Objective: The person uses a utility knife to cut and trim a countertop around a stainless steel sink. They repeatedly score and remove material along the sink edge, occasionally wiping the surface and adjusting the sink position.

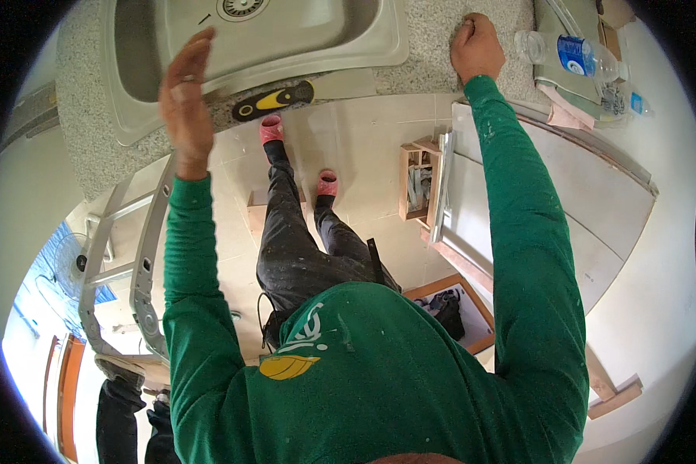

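Observation:
My left hand [184, 97] is raised flat, fingers together, over the front left rim of a stainless steel sink [286, 46] set in a speckled grey countertop [433, 46]. It holds nothing. My right hand [476, 45] rests as a loose fist on the countertop to the right of the sink, with nothing visible in it. A black and yellow tool handle [274, 100] lies along the counter's front edge between my hands. Green sleeves cover both forearms.
A plastic water bottle [568, 54] lies on the counter at the right. Below are a tiled floor, a small wooden tool box [419, 182], an aluminium ladder [143, 247], a wooden tray [456, 309] and a fan [69, 263]. Another person's legs [124, 417] stand at lower left.

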`<state>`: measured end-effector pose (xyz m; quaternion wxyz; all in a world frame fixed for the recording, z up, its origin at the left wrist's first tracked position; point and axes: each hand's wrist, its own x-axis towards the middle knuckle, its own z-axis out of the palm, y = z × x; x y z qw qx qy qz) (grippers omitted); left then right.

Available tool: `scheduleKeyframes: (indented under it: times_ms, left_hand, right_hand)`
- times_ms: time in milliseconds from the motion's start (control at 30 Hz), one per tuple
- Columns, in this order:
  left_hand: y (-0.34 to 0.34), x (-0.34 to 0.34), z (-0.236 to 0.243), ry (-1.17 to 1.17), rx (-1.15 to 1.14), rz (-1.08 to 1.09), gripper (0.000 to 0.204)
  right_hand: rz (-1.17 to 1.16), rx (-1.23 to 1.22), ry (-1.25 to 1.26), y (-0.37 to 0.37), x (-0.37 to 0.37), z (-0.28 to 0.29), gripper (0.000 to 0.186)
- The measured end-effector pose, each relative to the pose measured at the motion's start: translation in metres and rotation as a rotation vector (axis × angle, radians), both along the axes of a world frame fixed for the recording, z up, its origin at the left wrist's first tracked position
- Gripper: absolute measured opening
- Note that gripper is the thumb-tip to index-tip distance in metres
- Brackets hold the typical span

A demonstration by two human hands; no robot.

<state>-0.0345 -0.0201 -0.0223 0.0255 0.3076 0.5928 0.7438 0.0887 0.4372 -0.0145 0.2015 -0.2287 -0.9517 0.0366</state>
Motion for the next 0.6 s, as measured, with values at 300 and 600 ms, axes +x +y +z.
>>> scheduleKeyframes:
  times_ms: [300, 600]
  left_hand:
    - [0.037, 0.042, 0.011, 0.154, -0.214, -0.047, 0.053]
    - [0.019, 0.041, -0.002, 0.097, -0.324, -0.005, 0.047]
  right_hand:
    - [-0.031, -0.085, 0.006, -0.024, -0.005, 0.020, 0.021]
    - [-0.020, -0.072, 0.022, -0.023, -0.003, 0.018, 0.021]
